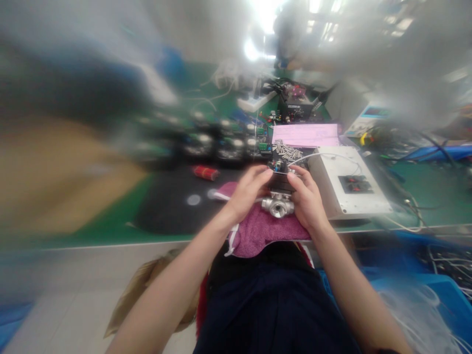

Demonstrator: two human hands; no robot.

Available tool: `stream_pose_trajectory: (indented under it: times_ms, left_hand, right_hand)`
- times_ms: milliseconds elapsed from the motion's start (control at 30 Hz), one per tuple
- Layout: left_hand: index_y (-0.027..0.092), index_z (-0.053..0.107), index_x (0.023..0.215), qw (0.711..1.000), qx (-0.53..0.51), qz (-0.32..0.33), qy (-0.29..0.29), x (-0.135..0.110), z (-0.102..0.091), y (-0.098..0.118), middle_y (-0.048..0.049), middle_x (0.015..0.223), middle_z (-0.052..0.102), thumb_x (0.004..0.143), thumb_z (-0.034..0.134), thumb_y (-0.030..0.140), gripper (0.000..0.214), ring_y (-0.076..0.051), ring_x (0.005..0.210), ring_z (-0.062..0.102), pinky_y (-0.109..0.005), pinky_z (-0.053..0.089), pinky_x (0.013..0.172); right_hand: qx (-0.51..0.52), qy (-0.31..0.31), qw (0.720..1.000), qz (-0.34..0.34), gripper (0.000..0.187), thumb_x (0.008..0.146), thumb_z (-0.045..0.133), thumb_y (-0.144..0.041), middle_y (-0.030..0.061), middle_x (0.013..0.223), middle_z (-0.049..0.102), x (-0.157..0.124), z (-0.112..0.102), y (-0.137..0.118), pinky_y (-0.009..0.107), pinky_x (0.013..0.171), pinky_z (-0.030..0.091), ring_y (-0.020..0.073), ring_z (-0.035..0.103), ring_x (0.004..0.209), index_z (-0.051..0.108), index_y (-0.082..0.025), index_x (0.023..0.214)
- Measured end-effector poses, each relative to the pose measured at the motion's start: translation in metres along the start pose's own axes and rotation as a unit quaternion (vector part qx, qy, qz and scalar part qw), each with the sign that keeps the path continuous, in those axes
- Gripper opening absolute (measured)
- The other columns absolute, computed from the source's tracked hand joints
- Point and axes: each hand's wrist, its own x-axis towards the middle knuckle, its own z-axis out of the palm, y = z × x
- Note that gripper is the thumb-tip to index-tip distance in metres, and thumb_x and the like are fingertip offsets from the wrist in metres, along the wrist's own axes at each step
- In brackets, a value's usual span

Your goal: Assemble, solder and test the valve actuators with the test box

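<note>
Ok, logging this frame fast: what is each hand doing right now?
Left hand: fingers closed on the dark part.
Right hand: fingers closed on the same part.

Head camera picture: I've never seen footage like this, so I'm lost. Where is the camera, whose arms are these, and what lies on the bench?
No machine here: a person wears the camera on the head, so you look down along their own two bare arms. The edges are blurred. The left hand and right hand meet on a small dark part, fingertips touching it; how firmly they grip is unclear. Just below, a silver metal fitting lies on a purple cloth at the edge of the green bench. Right of the hands stands a white box; farther back lie a pink sheet and a pile of small metal pins. To the left, a red cylinder lies at a black mat's far edge.
</note>
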Motion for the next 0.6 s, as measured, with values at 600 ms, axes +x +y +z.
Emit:
stream_pose_trajectory:
  times_ms: [600]
  left_hand:
    - [0.022,0.066,0.126,1.0,-0.003,0.007,-0.004,-0.0001,0.002,0.0015,-0.0099,0.133,0.073,0.088,0.08,0.058,0.054,-0.025,0.111,0.074,-0.032,0.058,0.083]
  right_hand:
    - [0.014,0.003,1.0,0.011,0.052,0.081,0.088,-0.051,0.005,0.138,0.071,0.0007,0.0011,-0.0029,0.044,0.107,0.059,0.0269,0.068,0.126,0.066,-0.028,0.123]
